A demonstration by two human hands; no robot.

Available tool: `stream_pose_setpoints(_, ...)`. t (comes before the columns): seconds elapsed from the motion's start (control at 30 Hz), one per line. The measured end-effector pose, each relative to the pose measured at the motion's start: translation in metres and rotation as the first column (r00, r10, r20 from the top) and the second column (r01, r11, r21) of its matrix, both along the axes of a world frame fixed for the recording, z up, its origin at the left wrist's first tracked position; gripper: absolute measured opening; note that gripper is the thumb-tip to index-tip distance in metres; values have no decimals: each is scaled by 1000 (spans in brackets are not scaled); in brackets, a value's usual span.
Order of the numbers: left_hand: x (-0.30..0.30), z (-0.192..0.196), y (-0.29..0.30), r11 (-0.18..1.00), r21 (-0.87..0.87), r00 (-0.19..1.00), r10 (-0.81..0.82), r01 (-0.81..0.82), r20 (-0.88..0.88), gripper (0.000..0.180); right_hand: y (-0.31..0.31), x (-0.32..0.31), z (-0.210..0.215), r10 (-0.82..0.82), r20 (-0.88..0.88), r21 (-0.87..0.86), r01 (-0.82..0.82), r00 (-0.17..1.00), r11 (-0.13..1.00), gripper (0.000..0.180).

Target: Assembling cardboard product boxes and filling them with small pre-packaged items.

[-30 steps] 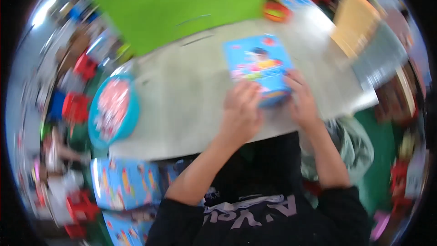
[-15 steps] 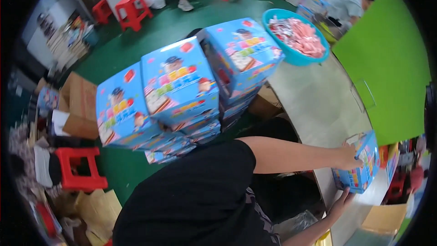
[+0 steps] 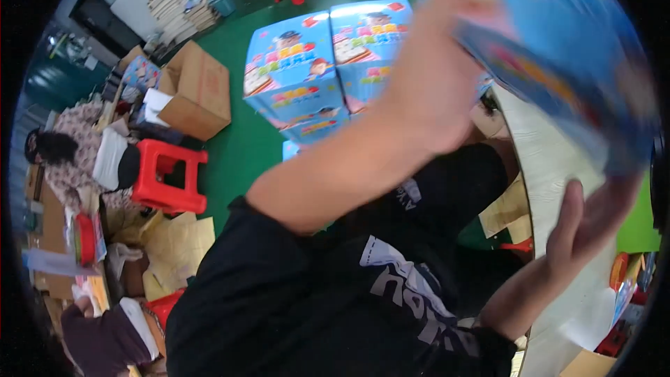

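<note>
A blue printed cardboard box (image 3: 551,49), blurred by motion, is raised high at the upper right, close to my view. My left hand (image 3: 464,14) grips its left side, with the fingers smeared. Under its lower right end, my right hand (image 3: 593,227) bears the box, thumb apart and fingertips partly hidden behind it. Left of the held box, similar blue boxes (image 3: 293,63) stand stacked on the green floor, partly covered by my left forearm.
A pale table (image 3: 558,160) runs along my right. Left of the stacks are an open brown carton (image 3: 202,91) and a red stool (image 3: 171,174). Flattened cardboard (image 3: 178,251) lies at lower left, near a person in a dark top (image 3: 105,335).
Both hands have lifted the box off the table, up and toward the stacks. My view has swung left, so the stacks appear farther right.
</note>
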State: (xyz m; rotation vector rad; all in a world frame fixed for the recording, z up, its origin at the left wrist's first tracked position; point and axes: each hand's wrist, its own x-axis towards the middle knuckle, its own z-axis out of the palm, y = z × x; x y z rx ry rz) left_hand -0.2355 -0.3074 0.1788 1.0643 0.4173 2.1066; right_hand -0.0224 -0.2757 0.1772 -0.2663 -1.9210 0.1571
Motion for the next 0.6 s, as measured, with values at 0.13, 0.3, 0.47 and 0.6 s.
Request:
stream_pose_setpoints(0.13,-90,13,-117,995,47,985,-95,89,142,41,-21,-97,22,418,6,62,-417,909,907,72)
stream_pose_setpoints(0.3,-164,13,-247,986,114,990,-132,125,59,54,-43,-112,2,441,220,88,-468,870,880,54)
stream_pose_setpoints(0.47,-214,-40,-305,352,-192,363,932,-916,-24,64,-42,-129,-20,384,450,133,-486,806,864,39)
stream_pose_setpoints(0.6,-290,-135,-355,186,-376,169,983,-908,78,61,-12,-106,-23,378,492,6,-437,784,900,28)
